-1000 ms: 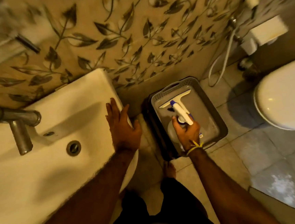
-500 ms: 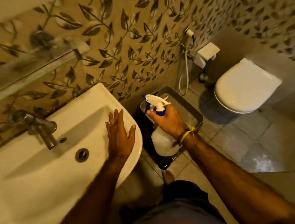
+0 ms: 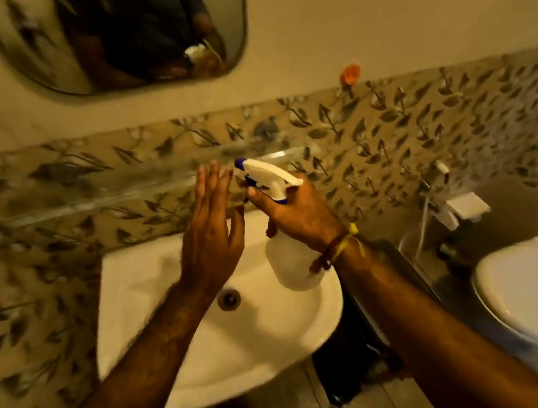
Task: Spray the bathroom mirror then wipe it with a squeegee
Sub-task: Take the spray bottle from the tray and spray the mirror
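The bathroom mirror point(image 3: 136, 36) hangs on the wall at the top left, its lower edge rounded. My right hand point(image 3: 298, 214) grips the neck of a white spray bottle point(image 3: 291, 267) with a white and blue trigger head point(image 3: 268, 176), held above the basin with the nozzle pointing left. My left hand point(image 3: 211, 231) is raised beside the nozzle, fingers straight, holding nothing. The squeegee is out of sight.
A white washbasin point(image 3: 157, 278) sits below my hands, with a glass shelf point(image 3: 104, 194) above it on the leaf-patterned tiles. At the right are a grey bin point(image 3: 406, 266), a white toilet point(image 3: 528, 288) and an orange wall hook point(image 3: 350, 73).
My right hand lifted the spray bottle out of the grey bin and up over the basin. My left hand left the basin rim and rose beside the nozzle. The view tilted up to the mirror.
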